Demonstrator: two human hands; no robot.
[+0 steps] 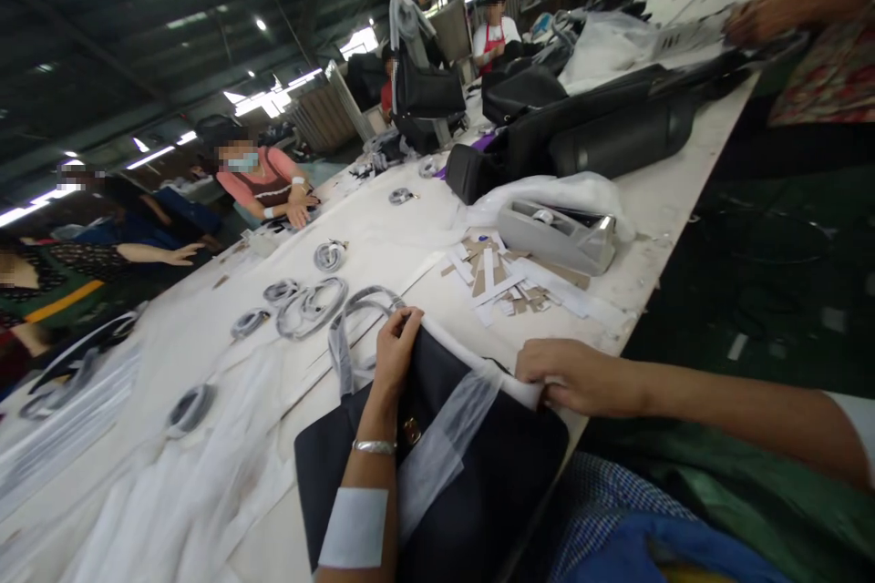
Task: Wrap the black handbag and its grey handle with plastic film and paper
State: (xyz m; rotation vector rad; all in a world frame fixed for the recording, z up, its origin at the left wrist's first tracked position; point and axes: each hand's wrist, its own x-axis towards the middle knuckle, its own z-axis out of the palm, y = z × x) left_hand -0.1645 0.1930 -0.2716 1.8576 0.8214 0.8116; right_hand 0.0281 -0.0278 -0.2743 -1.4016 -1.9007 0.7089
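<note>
A black handbag (492, 474) with a small gold clasp (411, 431) lies at the table's near edge, partly behind my left forearm. A strip of translucent wrapping (447, 442) crosses its front. Along its top edge runs a rolled white padding strip (461, 348). My left hand (397, 351) is closed at the strip's far end, fingertips pinched on it. At the other end, by the bag's near corner, my right hand (578, 373) is closed on the strip, its fingertips partly hidden. Beyond my left hand curves the bag's plastic-wrapped handle (342, 351).
A grey tape dispenser (557, 237) stands beyond scattered paper and card strips (512, 278). Coiled wrapped straps (311, 305) and white wrapping sheets (184, 483) lie to the left. More black bags (615, 132) are piled further back. Co-workers (266, 178) stand around the table.
</note>
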